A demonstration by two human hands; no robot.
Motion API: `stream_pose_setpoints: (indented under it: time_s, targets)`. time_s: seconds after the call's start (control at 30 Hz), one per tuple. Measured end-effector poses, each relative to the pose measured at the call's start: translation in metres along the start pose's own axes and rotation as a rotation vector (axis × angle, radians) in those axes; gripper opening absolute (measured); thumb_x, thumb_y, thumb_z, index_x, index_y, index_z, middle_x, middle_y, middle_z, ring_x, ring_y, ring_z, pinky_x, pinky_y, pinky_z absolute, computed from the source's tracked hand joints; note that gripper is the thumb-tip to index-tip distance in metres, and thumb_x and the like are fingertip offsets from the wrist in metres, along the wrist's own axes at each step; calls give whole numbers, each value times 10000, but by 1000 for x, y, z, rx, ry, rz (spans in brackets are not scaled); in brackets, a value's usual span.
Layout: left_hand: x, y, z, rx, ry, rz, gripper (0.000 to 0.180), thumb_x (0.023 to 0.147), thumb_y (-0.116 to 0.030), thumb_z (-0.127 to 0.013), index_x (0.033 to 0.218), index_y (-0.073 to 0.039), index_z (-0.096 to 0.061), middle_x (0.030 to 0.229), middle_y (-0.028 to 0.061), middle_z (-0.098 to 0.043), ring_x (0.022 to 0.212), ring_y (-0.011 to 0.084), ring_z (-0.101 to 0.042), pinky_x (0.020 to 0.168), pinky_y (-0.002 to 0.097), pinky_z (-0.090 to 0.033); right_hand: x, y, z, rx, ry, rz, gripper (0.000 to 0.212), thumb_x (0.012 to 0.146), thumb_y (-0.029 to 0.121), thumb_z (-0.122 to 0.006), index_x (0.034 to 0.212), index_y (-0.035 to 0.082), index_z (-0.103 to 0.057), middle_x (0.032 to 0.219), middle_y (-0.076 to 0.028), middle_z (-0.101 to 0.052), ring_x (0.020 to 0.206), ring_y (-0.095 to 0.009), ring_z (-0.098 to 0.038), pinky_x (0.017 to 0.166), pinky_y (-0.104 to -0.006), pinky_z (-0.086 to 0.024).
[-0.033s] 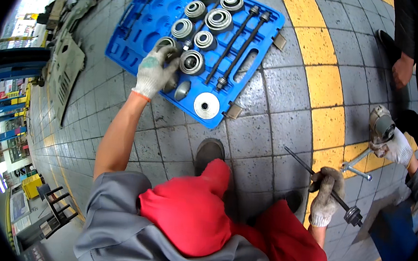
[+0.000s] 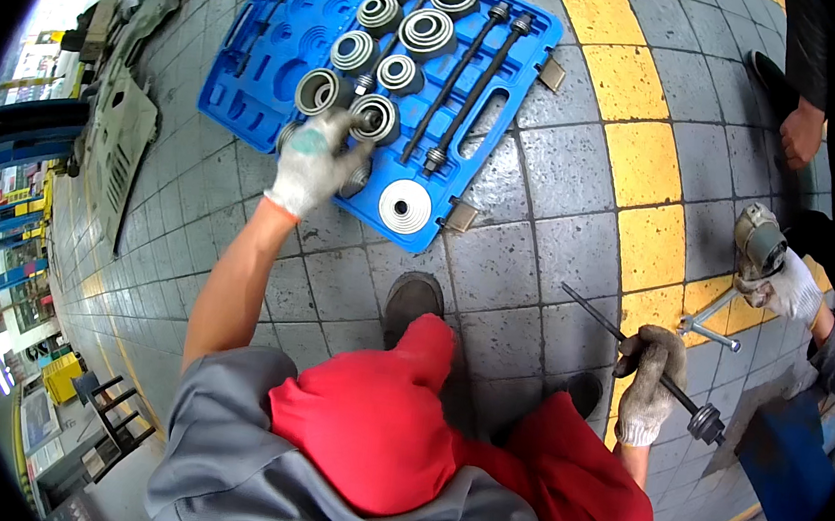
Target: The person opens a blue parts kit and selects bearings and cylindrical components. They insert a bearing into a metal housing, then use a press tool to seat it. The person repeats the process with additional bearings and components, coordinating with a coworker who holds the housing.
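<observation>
My left hand point(image 2: 312, 160), in a white knit glove, is over the near part of a blue tool case point(image 2: 284, 132). Its fingers are apart, with the tips at or just above a grey stepped press cup point(image 2: 376, 118). Beside them a hollow grey sleeve point(image 2: 321, 91) stands in the case; a part under the palm is mostly hidden. On the right, my gloved right hand point(image 2: 649, 378) is wrapped round a dark threaded rod point(image 2: 589, 309). The rod slants down to the right, ending in a dark stepped nut point(image 2: 705, 423).
Two more dark rods point(image 2: 459, 89) and a pale stepped disc point(image 2: 405, 206) lie in the case. At right, a co-worker's gloved hand point(image 2: 796, 292) holds a cylindrical metal part point(image 2: 764, 244) above a metal bar tool point(image 2: 708, 319). A blue metal piece point(image 2: 790, 467) stands at lower right.
My left hand has moved from the hollow sleeve toward the stepped cup on its right, uncovering the sleeve. My right hand still grips the rod. The view has shifted slightly.
</observation>
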State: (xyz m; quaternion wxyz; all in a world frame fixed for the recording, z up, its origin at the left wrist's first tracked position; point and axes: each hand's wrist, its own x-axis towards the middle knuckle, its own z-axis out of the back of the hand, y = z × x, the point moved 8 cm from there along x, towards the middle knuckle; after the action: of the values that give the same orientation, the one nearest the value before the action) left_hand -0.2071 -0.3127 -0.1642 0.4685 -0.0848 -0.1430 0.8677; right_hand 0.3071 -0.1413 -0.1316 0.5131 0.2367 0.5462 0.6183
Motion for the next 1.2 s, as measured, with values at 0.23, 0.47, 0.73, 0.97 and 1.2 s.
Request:
stream_pose_setpoints:
  time_s: [0.23,0.47,0.73,0.97,1.2]
  targets:
    - [-49,19,-14,-124,-102,181,249,962,-215,-780,1164,-76,-739,1091,131,-719,929,276,-733,828,393,-587,-1,-1,-10,64,-14,6,340,1139,308,-538,1202,-14,-627,868,-88,-682,711,-121,-596,612,-271,-480]
    - [-57,139,18,-9,-210,466,308,990,-317,-727,1198,-92,-753,1177,164,-722,1056,352,-733,923,445,-579,2,-8,-14,83,-9,25,339,1144,317,-528,1211,0,-629,877,-87,-697,652,-115,-584,587,-266,-481]
    - [-48,138,-18,205,116,459,424,990,-396,-710,1268,-78,-749,1259,200,-746,1151,381,-718,982,450,-559,1,1,-7,123,-11,60,320,1152,290,-507,1209,-3,-623,877,-101,-690,649,-137,-589,594,-292,-500]
    - [-52,141,22,-443,-97,611,541,1046,-385,-699,1348,63,-662,1131,142,-774,927,223,-729,867,348,-578,-2,17,9,371,-28,121,426,1147,421,-513,1199,7,-599,940,-148,-703,699,-218,-677,631,-344,-565]
    - [-43,-55,8,-1204,175,498,526,1060,-270,-709,1460,28,-542,1279,132,-712,1099,224,-736,927,373,-638,-4,33,6,601,-24,88,700,1035,703,-525,1106,15,-634,816,-137,-702,643,-229,-682,562,-353,-556]
